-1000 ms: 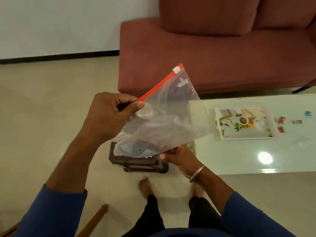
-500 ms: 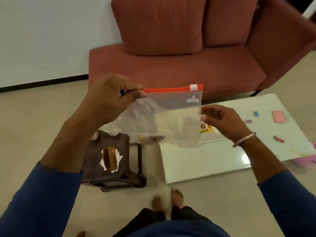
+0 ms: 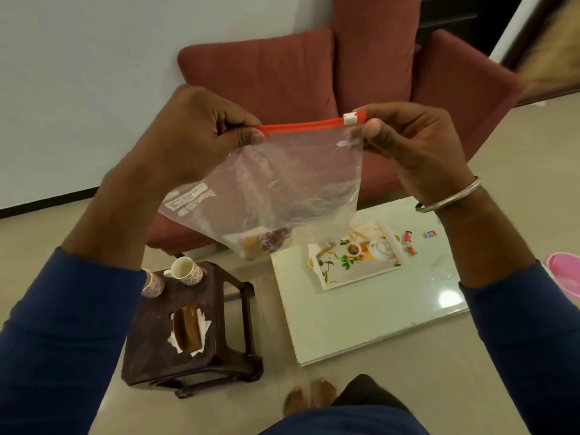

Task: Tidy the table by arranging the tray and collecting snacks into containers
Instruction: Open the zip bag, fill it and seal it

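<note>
- Head view, from left to right: on the far left a dark stool (image 3: pixel 188 324) stands on the floor, with two patterned cups (image 3: pixel 185 271) and a brown dish on white paper on it; they are well apart from the glass table.
- The left hand (image 3: pixel 194 133) pinches the left end of the red zip strip (image 3: pixel 301 125) between thumb and curled fingers. I judge it anchors this end so the strip stays tight.
- Between the hands hangs the clear zip bag (image 3: pixel 282 189), held up in the air in front of the red sofa (image 3: pixel 282 67). Some wrapped snacks (image 3: pixel 266 243) lie in its lowest corner, pulled down by their weight.
- The right hand (image 3: pixel 408 142) holds the right end of the strip, its thumb just beside the white slider (image 3: pixel 350 118). With the slider at this end, it seems ready to run the slider along; if the bag is sealed or open I cannot tell.
- Lower right, on the glass table (image 3: pixel 361 324), lies the flowered tray (image 3: pixel 354 259). A few small snack packets (image 3: pixel 408 236) lie just beside its right edge, not yet collected.
- At the far right edge a pink container (image 3: pixel 565 271) is partly visible.
</note>
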